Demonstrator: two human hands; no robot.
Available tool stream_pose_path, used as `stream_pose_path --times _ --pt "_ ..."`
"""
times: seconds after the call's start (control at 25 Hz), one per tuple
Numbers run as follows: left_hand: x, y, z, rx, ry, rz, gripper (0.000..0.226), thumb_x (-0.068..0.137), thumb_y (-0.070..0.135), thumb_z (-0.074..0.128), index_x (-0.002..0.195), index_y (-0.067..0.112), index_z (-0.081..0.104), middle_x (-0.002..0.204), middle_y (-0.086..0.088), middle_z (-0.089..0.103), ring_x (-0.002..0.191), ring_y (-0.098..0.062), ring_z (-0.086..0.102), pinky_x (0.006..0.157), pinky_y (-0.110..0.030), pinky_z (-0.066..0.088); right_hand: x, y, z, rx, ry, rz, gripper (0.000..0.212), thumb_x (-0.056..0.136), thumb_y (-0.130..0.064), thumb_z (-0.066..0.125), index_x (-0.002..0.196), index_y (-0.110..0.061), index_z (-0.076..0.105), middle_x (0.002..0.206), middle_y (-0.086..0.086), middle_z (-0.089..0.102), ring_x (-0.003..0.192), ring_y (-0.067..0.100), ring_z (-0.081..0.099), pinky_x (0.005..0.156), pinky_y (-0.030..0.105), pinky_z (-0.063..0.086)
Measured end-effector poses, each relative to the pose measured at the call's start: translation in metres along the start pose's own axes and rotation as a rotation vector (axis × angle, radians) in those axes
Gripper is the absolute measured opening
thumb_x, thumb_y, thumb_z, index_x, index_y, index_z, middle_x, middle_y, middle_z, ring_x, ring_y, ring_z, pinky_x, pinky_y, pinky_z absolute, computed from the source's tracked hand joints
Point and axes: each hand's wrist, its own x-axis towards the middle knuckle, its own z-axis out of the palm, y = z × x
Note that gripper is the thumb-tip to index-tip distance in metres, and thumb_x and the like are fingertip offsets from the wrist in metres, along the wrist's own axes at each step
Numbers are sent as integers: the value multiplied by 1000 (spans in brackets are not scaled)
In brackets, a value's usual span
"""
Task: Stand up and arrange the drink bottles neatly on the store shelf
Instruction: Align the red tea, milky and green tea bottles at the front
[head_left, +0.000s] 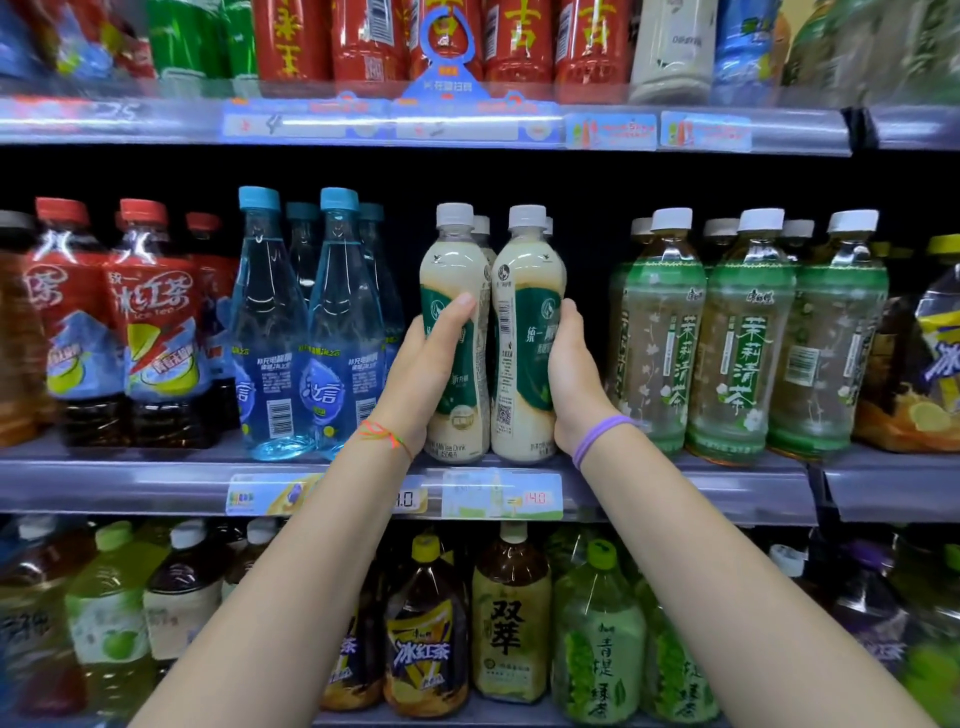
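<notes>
Both hands reach forward to the middle shelf. The left hand wraps around the left milk tea bottle, fingers curled across its green label. The right hand grips the right milk tea bottle from its outer side. The two bottles stand touching at the shelf's front edge, dead centre of the view, long axes vertical, white caps toward twelve o'clock, labels turned partly off front. More of the same stand behind them. At nine o'clock are blue water bottles; at three o'clock, green tea bottles, all upright in rows. The work looks well along: nothing lies toppled. Squaring this pair and turning labels forward seems to remain.
</notes>
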Motion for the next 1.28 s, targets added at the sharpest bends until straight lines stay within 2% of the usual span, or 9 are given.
stream_pose_path --times 0.12,0.28,0.4,0.56,0.68,0.76,1.0,1.08,1.28 --pt "-3 2 2 13 22 -16 90 59 92 58 130 36 58 125 9 66 114 -14 64 97 -43 50 -2 -1 -1 1 -8 4 59 92 -72 28 110 -31 66 112 0 70 104 19 65 101 44 49" --pt "-23 8 17 22 188 20 53 86 65 57 123 26 57 110 15 63 104 -3 61 80 -27 47 -9 1 -3 -13 23 -49 67 89 -73 29 128 -28 59 121 -1 66 110 18 62 105 44 45" --pt "-29 6 24 115 288 81 69 87 58 60 143 23 42 128 12 55 120 -10 52 98 -34 43 -22 -2 -5 -146 39 -218 64 84 -72 29 123 -30 59 121 -6 63 114 15 58 107 45 42" --pt "-58 12 58 404 454 576 79 91 29 60 154 7 18 159 -12 22 148 -23 19 121 -39 20 -55 -16 -29 -288 79 -605 48 103 -45 33 141 -19 48 140 -5 50 128 4 43 110 25 32" --pt "-72 13 94 485 416 906 65 86 15 57 144 -5 36 150 -23 33 144 -33 29 120 -44 25 -70 -28 -60 -305 282 -893 39 102 -26 38 135 -10 49 133 1 51 126 10 45 109 26 35" --pt "-73 9 120 460 303 910 59 85 12 57 141 -2 42 143 -17 43 136 -30 40 114 -45 33 -67 -32 -90 -307 394 -1022 41 99 -21 40 136 -3 46 136 8 48 130 18 43 112 31 33" --pt "-55 -12 182 320 124 276 82 90 31 65 155 18 18 155 -3 36 139 -15 37 115 -31 31 -56 -28 -164 -336 296 -487 55 104 -35 35 154 -15 23 153 -1 33 140 13 30 114 29 25" --pt "-47 -14 190 254 162 177 91 81 53 66 155 21 22 152 -1 43 135 -16 44 112 -34 35 -50 -26 -175 -334 159 -311 56 105 -47 27 155 -20 24 151 -10 34 138 7 30 106 22 22" --pt "-25 4 189 13 155 1 99 67 95 35 148 38 39 147 15 43 135 -10 40 118 -41 25 -22 -39 -181 -146 48 -12 69 99 -66 15 156 -29 20 163 -6 20 150 19 18 119 41 15"
